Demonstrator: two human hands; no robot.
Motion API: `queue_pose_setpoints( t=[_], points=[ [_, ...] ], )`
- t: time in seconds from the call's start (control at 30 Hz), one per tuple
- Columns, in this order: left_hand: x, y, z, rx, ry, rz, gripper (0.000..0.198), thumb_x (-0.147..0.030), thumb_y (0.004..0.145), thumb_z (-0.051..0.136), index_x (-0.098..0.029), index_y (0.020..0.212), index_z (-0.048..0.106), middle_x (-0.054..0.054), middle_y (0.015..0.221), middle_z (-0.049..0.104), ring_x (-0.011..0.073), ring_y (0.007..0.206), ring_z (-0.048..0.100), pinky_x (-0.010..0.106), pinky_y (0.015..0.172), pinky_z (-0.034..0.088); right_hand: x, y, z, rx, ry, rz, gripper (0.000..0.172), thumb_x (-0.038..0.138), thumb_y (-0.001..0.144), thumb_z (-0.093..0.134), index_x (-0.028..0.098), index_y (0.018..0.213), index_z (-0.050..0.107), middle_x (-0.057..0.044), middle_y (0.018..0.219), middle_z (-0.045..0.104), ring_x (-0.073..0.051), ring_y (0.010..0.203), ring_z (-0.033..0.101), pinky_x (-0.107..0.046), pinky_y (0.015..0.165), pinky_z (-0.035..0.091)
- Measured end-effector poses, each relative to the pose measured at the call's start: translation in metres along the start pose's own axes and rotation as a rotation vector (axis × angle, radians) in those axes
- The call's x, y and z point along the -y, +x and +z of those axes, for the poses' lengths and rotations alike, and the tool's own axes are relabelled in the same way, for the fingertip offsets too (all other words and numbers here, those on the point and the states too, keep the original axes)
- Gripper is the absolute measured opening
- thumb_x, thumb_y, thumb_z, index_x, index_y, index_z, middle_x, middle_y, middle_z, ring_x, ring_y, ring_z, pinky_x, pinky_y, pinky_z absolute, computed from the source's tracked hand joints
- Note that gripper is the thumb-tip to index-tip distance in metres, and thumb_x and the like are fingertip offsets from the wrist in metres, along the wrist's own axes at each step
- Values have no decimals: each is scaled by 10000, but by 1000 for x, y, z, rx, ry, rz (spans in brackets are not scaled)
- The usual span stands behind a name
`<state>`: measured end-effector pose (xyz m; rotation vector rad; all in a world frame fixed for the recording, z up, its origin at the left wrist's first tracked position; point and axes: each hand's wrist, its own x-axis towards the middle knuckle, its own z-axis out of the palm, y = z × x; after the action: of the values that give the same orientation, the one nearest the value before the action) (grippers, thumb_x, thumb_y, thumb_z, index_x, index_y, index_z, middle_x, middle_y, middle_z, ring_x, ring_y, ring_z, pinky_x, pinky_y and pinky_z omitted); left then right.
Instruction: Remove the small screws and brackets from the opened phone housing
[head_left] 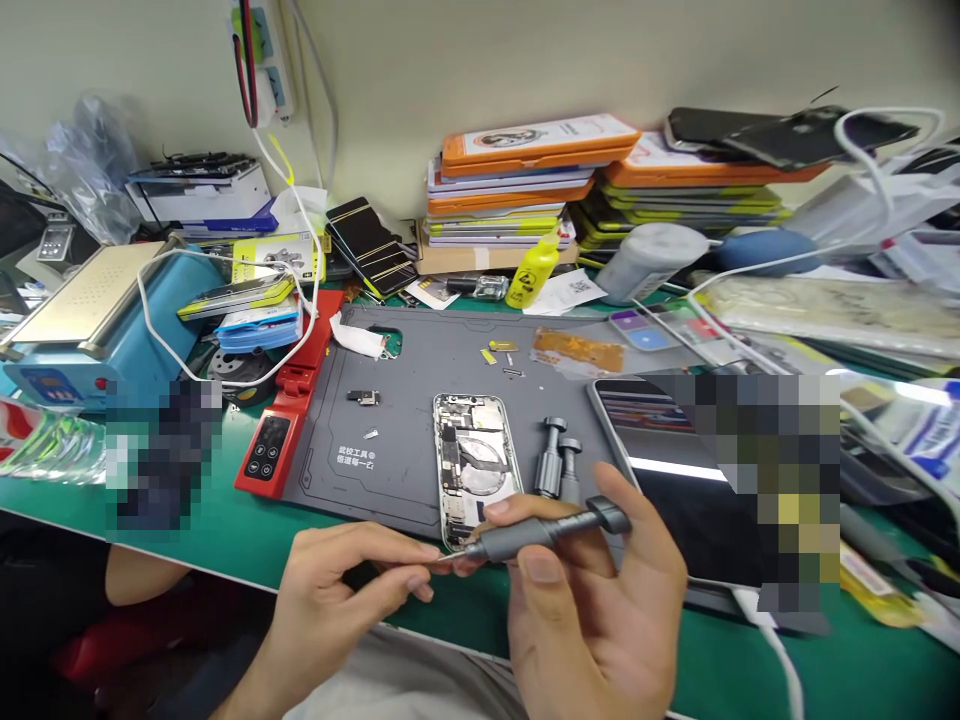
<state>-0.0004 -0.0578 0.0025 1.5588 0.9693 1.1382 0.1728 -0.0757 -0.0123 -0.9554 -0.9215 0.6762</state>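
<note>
My right hand [607,620] is wrapped round a grey precision screwdriver [521,538], which lies almost level, its cap end up against the fingers. At its thin tip, my left hand [330,590] pinches the screwdriver bit between thumb and fingers. Just beyond both hands lies an opened phone [480,455], its inner parts and round coil showing. Its lower end is partly hidden by my right hand. Two more screwdrivers [550,460] lie to the right of the phone. Small parts lie on the grey work mat [405,400], among them a dark camera-like module [364,397].
A red tool unit with buttons [268,445] borders the mat on the left, near a blue heating machine [142,320]. To the right lies a large dark-screened device [675,480] with a white cable. Stacked boxes [517,190] and a yellow bottle [534,268] stand behind.
</note>
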Motion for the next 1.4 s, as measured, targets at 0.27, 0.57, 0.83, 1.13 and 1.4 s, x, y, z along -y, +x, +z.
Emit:
queue_pose_setpoints(
  t=[0.27,0.57,0.83,1.13,1.4],
  points=[
    [-2,2,1,4,-59,34,114,-253,1068,820,-187,1031,906,89,904,900,205,758,870,233,650,700,0,0,1,-1,28,-8,560,170,1111,632,371,1632,586,-40,1039,814,-189,843,800,-304,650,687],
    [-3,1,-1,18,-84,32,91,-226,1055,831,-200,1038,917,84,911,904,210,768,879,227,662,715,2,3,2,11,44,-22,554,155,1108,630,362,1621,600,-49,1024,818,-188,823,805,-274,602,673],
    [2,-3,1,16,-202,-65,88,-217,1043,844,-207,1035,932,83,896,900,201,735,874,213,627,716,6,5,4,35,106,-12,539,134,1114,610,348,1609,612,-37,1022,810,-162,705,786,-261,546,674],
    [2,-3,1,23,-255,-89,114,-158,1020,861,-240,1045,936,52,912,905,173,756,875,178,654,705,5,-2,-3,52,49,82,548,192,1128,628,382,1638,563,-44,1050,799,-170,758,785,-283,597,690],
    [-1,-1,-2,59,-192,-78,230,-228,1028,866,-333,1226,915,18,1025,918,164,808,880,185,740,712,6,3,-7,34,135,191,479,271,1143,606,384,1609,607,-52,1014,782,-159,660,729,-275,523,639]
  ],
)
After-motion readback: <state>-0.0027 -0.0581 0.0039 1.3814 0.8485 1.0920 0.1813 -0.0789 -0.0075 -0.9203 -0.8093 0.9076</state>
